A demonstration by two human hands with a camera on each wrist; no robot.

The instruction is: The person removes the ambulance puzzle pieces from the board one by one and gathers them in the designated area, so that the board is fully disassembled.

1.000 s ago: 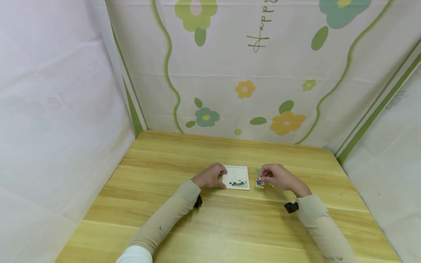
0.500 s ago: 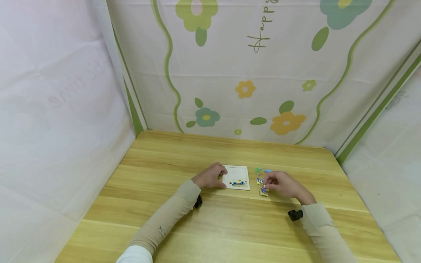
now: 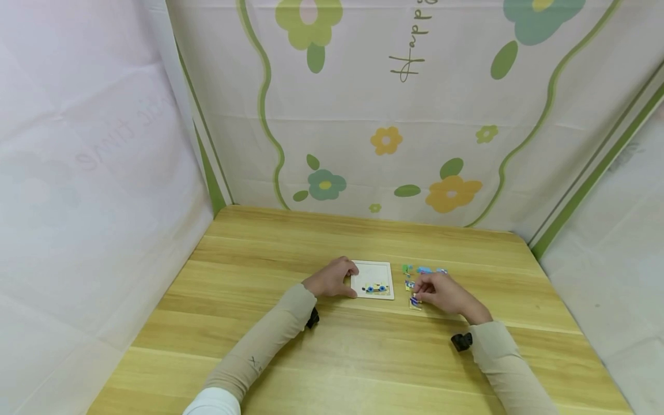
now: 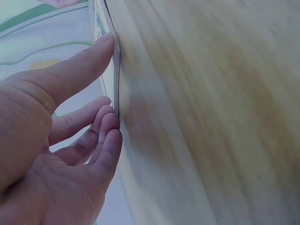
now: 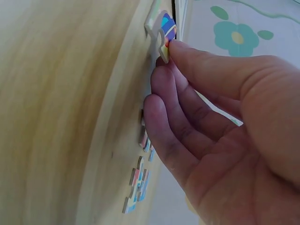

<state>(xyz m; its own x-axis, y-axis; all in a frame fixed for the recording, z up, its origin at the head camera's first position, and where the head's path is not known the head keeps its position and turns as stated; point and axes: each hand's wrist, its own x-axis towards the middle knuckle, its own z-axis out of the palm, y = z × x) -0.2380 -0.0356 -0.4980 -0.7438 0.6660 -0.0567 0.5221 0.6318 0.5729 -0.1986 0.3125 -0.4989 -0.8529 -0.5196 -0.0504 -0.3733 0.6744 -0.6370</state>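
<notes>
A square white puzzle board (image 3: 373,273) lies flat on the table, with fitted pieces (image 3: 376,289) showing blue wheels along its near right part. My left hand (image 3: 329,278) holds the board at its left side, the thumb at the near left corner and the fingers curled at the edge in the left wrist view. To the right of the board, my right hand (image 3: 442,293) pinches a blue, purple and yellow puzzle piece (image 5: 168,32) between thumb and fingers. Close by lies another puzzle piece (image 3: 410,285), just beyond the pinched one.
Several loose puzzle pieces lie beyond my right hand, among them a green one (image 3: 407,268) and a blue one (image 3: 423,270). The wooden table (image 3: 332,357) runs back to a flower-printed cloth (image 3: 342,150). White cloth walls stand at both sides.
My right hand has drawn the pinched piece slightly away from the board and toward me, uncovering loose pieces behind it; it then shifts slightly left. My left hand and the board stay put.
</notes>
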